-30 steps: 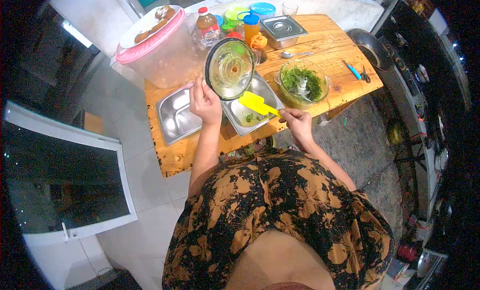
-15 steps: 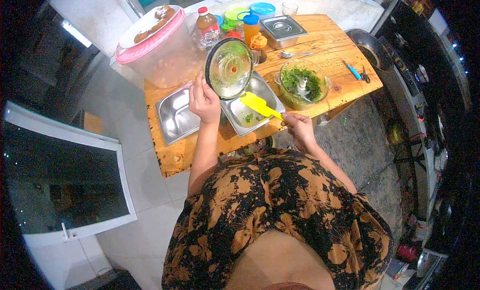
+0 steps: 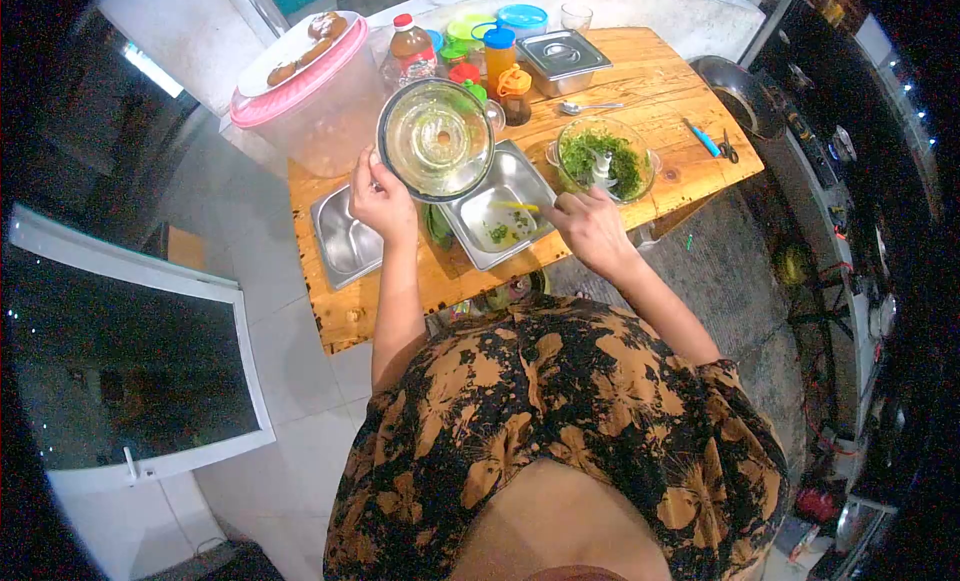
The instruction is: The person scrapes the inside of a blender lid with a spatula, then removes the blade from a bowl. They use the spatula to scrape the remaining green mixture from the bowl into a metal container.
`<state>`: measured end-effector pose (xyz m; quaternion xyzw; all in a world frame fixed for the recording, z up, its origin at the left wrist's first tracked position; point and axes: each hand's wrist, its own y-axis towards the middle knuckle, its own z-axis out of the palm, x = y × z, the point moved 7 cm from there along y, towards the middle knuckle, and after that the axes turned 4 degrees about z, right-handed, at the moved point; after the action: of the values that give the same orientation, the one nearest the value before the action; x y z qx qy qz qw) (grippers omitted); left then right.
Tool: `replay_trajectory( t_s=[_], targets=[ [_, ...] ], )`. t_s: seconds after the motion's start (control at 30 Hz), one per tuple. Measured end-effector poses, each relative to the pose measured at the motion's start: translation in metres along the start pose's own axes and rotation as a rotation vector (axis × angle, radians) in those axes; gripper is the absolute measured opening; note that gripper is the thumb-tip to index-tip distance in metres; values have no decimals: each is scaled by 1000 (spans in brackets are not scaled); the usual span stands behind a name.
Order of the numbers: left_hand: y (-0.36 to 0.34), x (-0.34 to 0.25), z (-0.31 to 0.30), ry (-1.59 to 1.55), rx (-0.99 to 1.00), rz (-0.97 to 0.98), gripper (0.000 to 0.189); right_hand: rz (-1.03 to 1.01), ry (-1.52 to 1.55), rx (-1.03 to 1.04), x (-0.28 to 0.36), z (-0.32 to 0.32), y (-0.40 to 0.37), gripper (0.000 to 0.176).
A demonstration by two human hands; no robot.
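"Glass lid (image 3: 437, 141), round and dark-rimmed: where is it held?"

"It is raised over the surface (image 3: 660, 91), toward the left half, above the far part of the gap between two steel trays. By the fingers of the left hand (image 3: 386, 203) it is gripped at its lower left rim, and its round face is tilted toward the viewer."

"And how is the right hand (image 3: 597, 233) occupied?"

"Its fingers are closed on a yellow spatula (image 3: 518, 207); most of the handle is hidden by them. The blade is seen nearly edge-on, over the right-hand tray (image 3: 520, 171). Whether the tray is touched cannot be told."

"What is held in that tray?"

"Green bits (image 3: 500, 231) are scattered in its end by the near edge of the surface. The left-hand tray (image 3: 350, 246) is set beside the left edge."

"And to the right?"

"A glass bowl (image 3: 649, 169) is placed near the near edge, filled with chopped greens (image 3: 624, 153), with a pale blade piece (image 3: 601, 171) seen among them. Toward the right corner, scissors (image 3: 731, 153) are laid beside a blue-handled tool (image 3: 706, 140). Near the far edge, a covered steel container (image 3: 562, 53) is set, with a spoon (image 3: 592, 107) left just in front of it."
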<state>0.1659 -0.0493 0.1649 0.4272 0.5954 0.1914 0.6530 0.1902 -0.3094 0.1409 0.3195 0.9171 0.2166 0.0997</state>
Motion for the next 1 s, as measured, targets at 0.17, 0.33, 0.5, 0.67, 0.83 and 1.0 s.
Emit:
replay_trajectory(
  t_s=[0.17,0.33,0.5,0.67,0.83,1.0],
  targets=[
    [-3,-7,-8,106,9,115,20,58,96,-114,-6,-31,6,14],
    [-12,-9,-8,37,5,137,19,188,175,-359,-15,-48,4,19],
    [-19,-23,-4,-2,60,179,23,124,184,-278,0,-40,-2,21],
    [-15,-26,-3,29,73,199,22,163,227,-272,-15,-50,-3,23],
    [-6,0,7,-47,211,-70,19,109,88,-280,-39,-68,7,24],
    [0,5,10,-103,210,-77,18,-40,-26,-194,-41,-70,13,37]
  ],
)
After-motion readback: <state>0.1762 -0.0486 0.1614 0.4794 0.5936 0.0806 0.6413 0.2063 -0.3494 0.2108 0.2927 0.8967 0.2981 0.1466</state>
